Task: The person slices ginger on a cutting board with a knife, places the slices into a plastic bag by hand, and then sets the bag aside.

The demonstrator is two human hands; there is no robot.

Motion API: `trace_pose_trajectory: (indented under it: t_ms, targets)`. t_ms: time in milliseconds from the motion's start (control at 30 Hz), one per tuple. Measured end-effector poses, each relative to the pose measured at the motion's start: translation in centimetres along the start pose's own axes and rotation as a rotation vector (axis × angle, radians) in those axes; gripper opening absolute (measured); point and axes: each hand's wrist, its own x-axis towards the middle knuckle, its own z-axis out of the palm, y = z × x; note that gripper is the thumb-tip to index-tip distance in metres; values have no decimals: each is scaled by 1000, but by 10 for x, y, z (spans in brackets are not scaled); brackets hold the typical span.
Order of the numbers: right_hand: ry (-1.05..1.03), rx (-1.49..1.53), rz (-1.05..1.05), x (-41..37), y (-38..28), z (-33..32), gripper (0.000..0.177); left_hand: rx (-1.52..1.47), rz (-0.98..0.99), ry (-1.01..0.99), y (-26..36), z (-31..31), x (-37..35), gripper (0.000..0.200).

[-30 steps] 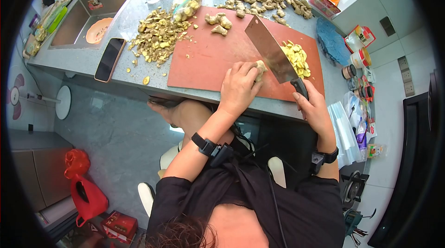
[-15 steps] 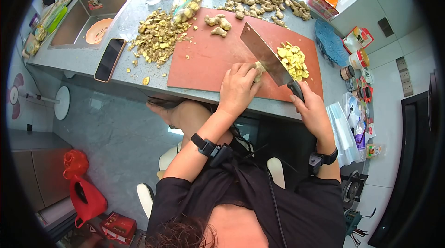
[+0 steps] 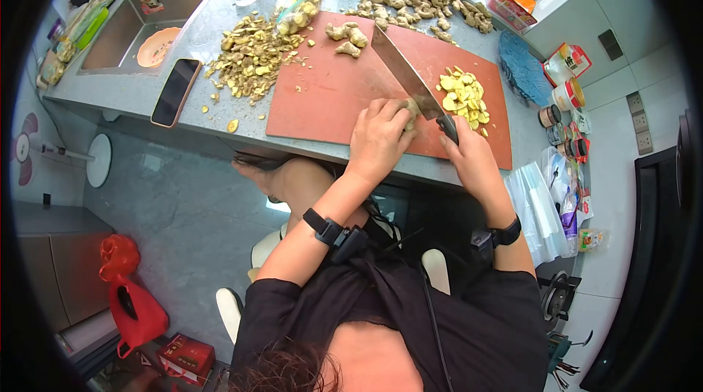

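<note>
My left hand [image 3: 378, 136] is closed on a piece of ginger [image 3: 412, 108], pressing it to the reddish-brown cutting board [image 3: 322, 99]. In my right hand [image 3: 472, 158] is the black handle of a cleaver [image 3: 407, 73]. Its broad blade stands against the right side of the ginger, tip pointing away from me. Yellow ginger slices [image 3: 463, 95] lie in a pile on the board, right of the blade. Several whole ginger pieces [image 3: 347, 38] rest at the board's far left corner.
Left of the board are a heap of ginger trimmings [image 3: 253, 55], a zip bag of ginger [image 3: 300, 0] and a phone [image 3: 176, 93]. More ginger roots [image 3: 417, 0] lie behind it. A sink [image 3: 121, 44] is at far left; a blue plate [image 3: 522, 66] and jars stand right.
My right hand has moved left with the cleaver, bringing the blade from beside the slices to the ginger. My left hand stays nearly in place.
</note>
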Motion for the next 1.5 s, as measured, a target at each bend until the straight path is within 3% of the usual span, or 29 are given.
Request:
trace_pose_trajectory:
  t_ms: [100, 267, 500, 567, 767, 867, 1100, 1500]
  targets:
    - [51, 136, -107, 1, 3, -3, 27, 16, 6, 4, 1, 0, 0, 34]
    - [-117, 177, 83, -15, -9, -26, 26, 26, -14, -10, 2, -1, 0, 34]
    - [-24, 175, 10, -27, 5, -17, 24, 24, 5, -14, 0, 0, 1, 35]
    - [-90, 242, 137, -22, -2, -20, 23, 31, 15, -21, 1, 0, 0, 35]
    - [-7, 104, -5, 3, 9, 6, 26, 24, 13, -9, 3, -1, 0, 35]
    - [-1, 180, -56, 7, 15, 6, 27, 10, -25, -28, 1, -4, -2, 36]
    - [-33, 347, 94, -17, 5, -24, 31, 15, -11, -17, 1, -3, -1, 38]
    - [-48, 365, 39, -29, 7, -31, 29, 24, -6, 1, 1, -1, 0, 33]
